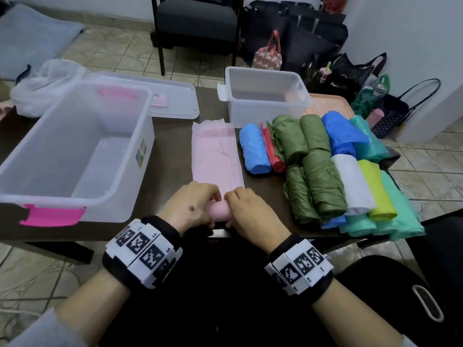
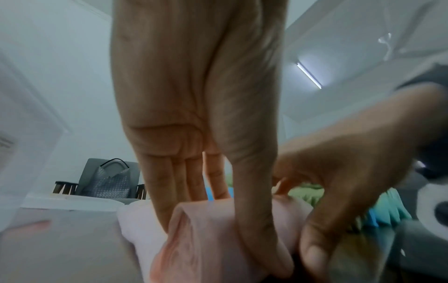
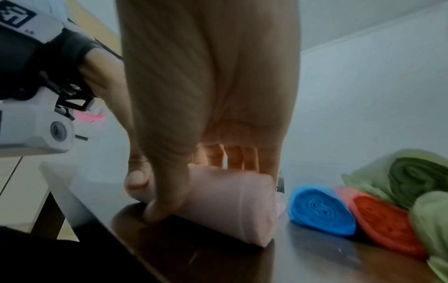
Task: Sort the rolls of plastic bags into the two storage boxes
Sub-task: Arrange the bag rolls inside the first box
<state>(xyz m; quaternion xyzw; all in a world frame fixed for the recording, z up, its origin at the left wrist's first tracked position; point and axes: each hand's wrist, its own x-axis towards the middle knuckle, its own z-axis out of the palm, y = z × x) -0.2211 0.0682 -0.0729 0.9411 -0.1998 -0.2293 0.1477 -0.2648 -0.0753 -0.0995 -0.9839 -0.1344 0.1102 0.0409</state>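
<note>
A pink plastic bag (image 1: 215,151) lies flat on the dark table, its near end wound into a roll (image 1: 221,212). My left hand (image 1: 200,204) and right hand (image 1: 241,209) both grip that roll, fingers over the top and thumbs at the near side. The wrist views show the pink roll (image 2: 194,239) (image 3: 230,201) under the fingers. A large clear box (image 1: 120,151) with pink latches stands left, with nothing inside. A smaller clear box (image 1: 263,108) stands behind. Several rolls lie right: blue (image 1: 254,149), green (image 1: 315,171), white (image 1: 353,184), yellow-green (image 1: 378,191), teal (image 1: 400,209).
A clear lid (image 1: 172,96) lies behind the large box, beside a crumpled white bag (image 1: 47,83). A peach tray (image 1: 328,103) sits behind the rolls. A dark chair (image 1: 198,18) and several bags (image 1: 313,38) stand on the tiled floor beyond. The table's front edge is just under my hands.
</note>
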